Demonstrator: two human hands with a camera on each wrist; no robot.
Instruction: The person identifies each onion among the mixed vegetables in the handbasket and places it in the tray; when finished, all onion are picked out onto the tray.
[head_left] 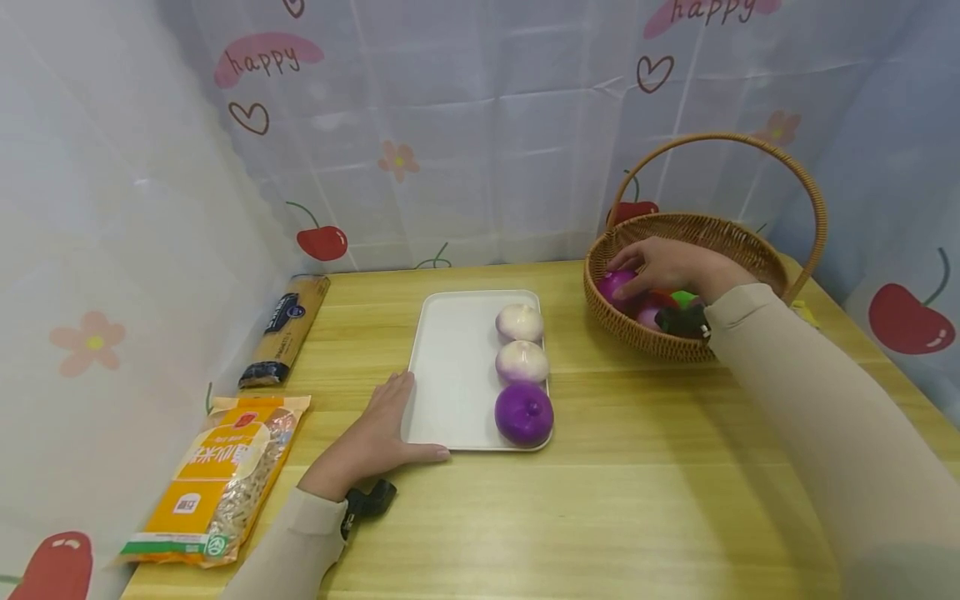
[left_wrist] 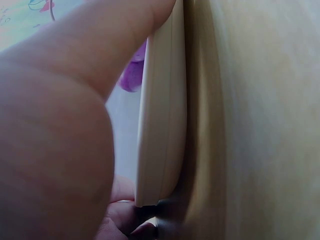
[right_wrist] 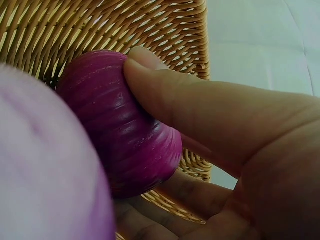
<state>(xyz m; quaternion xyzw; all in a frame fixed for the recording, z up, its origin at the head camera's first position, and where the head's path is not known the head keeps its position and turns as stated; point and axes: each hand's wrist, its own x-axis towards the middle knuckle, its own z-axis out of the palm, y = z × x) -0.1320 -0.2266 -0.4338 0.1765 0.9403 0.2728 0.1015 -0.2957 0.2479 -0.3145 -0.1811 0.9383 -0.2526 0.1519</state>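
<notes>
A white tray (head_left: 457,367) lies mid-table with two pale onions (head_left: 520,322) (head_left: 522,362) and a purple onion (head_left: 523,413) along its right side. My left hand (head_left: 390,429) rests flat on the table, fingers straight against the tray's near-left corner (left_wrist: 162,125). My right hand (head_left: 663,267) reaches into the wicker basket (head_left: 750,242) and grips a dark purple onion (right_wrist: 120,135), thumb across its top and fingers beneath. A paler purple onion (right_wrist: 45,165) lies beside it in the basket, with red and green items.
A dark-labelled spaghetti packet (head_left: 287,329) lies at the left rear of the wooden table. An orange bag of pasta (head_left: 221,475) sits at the near left edge. Printed curtains close in three sides. The basket's tall handle (head_left: 795,171) arches over my right hand.
</notes>
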